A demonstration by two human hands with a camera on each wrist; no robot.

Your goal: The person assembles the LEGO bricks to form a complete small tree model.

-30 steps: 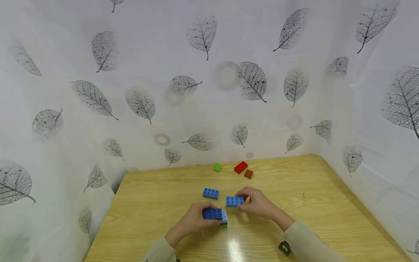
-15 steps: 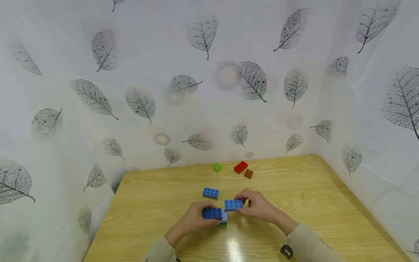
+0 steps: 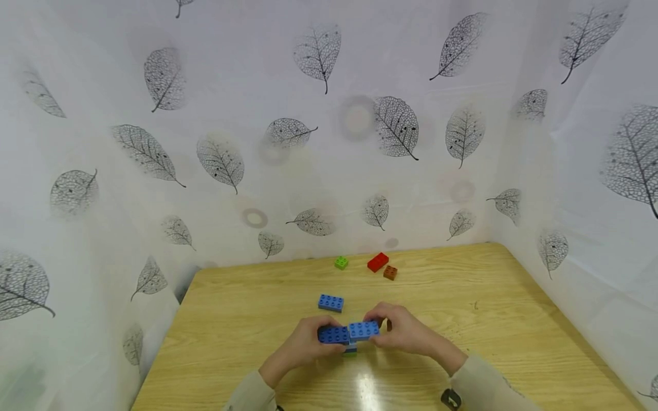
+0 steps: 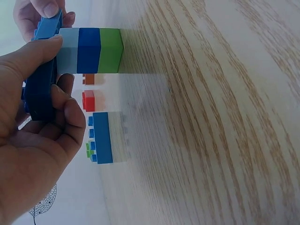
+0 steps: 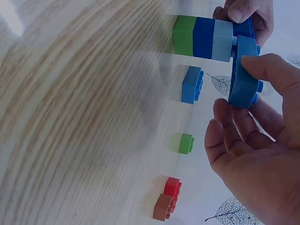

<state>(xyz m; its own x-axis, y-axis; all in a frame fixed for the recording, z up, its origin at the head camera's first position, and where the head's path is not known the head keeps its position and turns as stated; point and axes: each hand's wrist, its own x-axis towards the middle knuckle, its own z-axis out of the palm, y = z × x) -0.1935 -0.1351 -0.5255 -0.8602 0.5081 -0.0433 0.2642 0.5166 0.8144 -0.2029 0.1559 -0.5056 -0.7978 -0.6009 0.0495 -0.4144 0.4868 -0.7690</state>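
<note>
A short stack of building bricks stands on the table: a green brick (image 4: 110, 50) at the bottom, a dark blue brick (image 4: 89, 50) above it, then a light blue brick (image 4: 68, 50). Across the left part of its top lies another dark blue brick (image 3: 333, 335), jutting out leftward, which my left hand (image 3: 308, 345) grips between thumb and fingers. My right hand (image 3: 403, 331) pinches a medium blue brick (image 3: 364, 330) by its right end. That brick's left end is over the light blue studs, right beside the dark blue brick; in the right wrist view it is slightly tilted.
Behind the stack lies a loose blue brick (image 3: 331, 303). Farther back are a small green brick (image 3: 341, 262), a red brick (image 3: 378, 262) and a small orange-brown brick (image 3: 390, 273). A leaf-patterned curtain (image 3: 329, 171) borders the wooden table (image 3: 231, 319).
My right hand has brought the medium blue brick toward me and slightly left, from behind the stack to over its right end. The left hand keeps its grip in place.
</note>
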